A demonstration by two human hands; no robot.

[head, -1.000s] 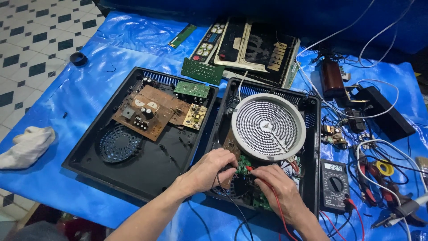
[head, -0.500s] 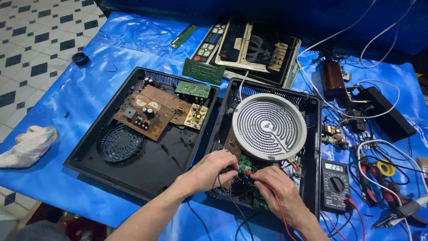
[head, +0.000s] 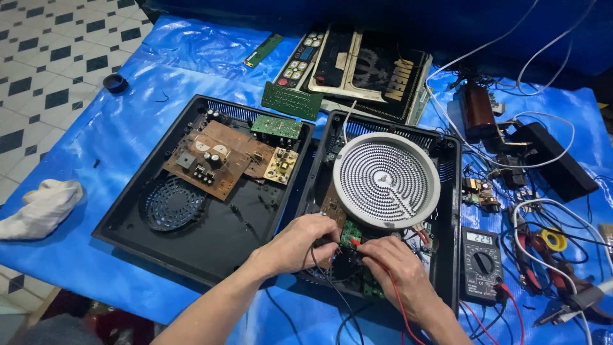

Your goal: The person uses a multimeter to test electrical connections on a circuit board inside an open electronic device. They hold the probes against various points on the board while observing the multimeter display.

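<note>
Both hands work over the green circuit board (head: 350, 235) in the right black cooker casing (head: 450, 211), just below the round white heating coil (head: 385, 181). The left hand (head: 297, 243) pinches a black probe (head: 324, 241) with curled fingers; the right hand (head: 393, 271) grips a red probe (head: 355, 243) the same way, both tips touching the board. A multimeter (head: 481, 263) lies just beside the casing.

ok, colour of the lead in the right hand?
Red lead, running from the right hand; head view.
</note>
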